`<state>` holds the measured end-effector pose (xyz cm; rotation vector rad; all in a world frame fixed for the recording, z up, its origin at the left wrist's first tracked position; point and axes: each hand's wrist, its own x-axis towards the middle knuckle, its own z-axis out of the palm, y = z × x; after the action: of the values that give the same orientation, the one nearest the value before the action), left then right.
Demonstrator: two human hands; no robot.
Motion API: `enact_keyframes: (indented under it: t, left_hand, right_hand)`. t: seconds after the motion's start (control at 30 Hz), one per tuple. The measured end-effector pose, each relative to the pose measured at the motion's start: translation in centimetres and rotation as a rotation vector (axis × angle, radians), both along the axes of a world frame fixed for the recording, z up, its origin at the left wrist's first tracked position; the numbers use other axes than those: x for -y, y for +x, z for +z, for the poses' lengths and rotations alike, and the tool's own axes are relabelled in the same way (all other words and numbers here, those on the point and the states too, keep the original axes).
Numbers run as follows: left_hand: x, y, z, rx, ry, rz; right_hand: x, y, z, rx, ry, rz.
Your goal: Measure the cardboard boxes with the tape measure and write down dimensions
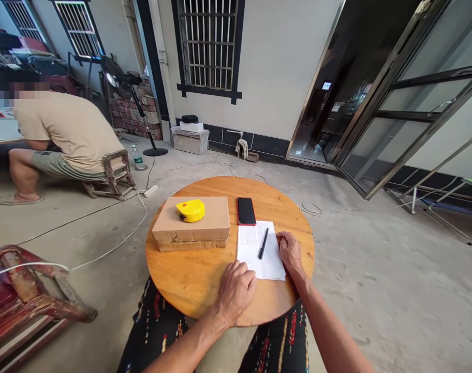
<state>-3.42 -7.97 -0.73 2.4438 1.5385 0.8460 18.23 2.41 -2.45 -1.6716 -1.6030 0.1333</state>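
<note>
Both hands rest on a round wooden table (197, 280). My left hand (238, 290) lies palm down by the lower left corner of a white paper sheet (273, 264), its fingers curled under with no object showing in them. Loosely closed, my right hand (291, 254) rests at the sheet's right edge, holding nothing I can see. A black pen (263, 243) lies slanted on the sheet. Just above the sheet lies a phone (246, 211) with a red edge. To the left, a yellow tape measure (191, 211) sits on a closed cardboard box (193, 233).
A person (69, 124) sits on a low wooden chair (115, 173) at the left. A worn red wooden chair (30, 295) stands at lower left. Cables and a power strip (150, 191) lie on the floor. Behind are a standing fan (143, 111) and an open glazed door (410, 114).
</note>
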Motion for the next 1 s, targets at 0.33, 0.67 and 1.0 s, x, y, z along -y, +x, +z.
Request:
enact_keyframes:
  t: [0.33,0.67,1.0]
  left_hand:
    - [0.3,-0.6,0.2,0.042,-0.039,0.03]
    - [1.1,-2.1,0.8,0.031,-0.133,-0.048]
    - [1.2,-2.6,0.6,0.095,-0.181,-0.077]
  right_hand:
    - [-0.1,0.1,0.1,-0.03,-0.049,-0.016]
    - [0.4,-0.4,0.8,-0.093,-0.078,-0.05]
    - [-0.1,0.3,1.9,-0.256,-0.069,-0.083]
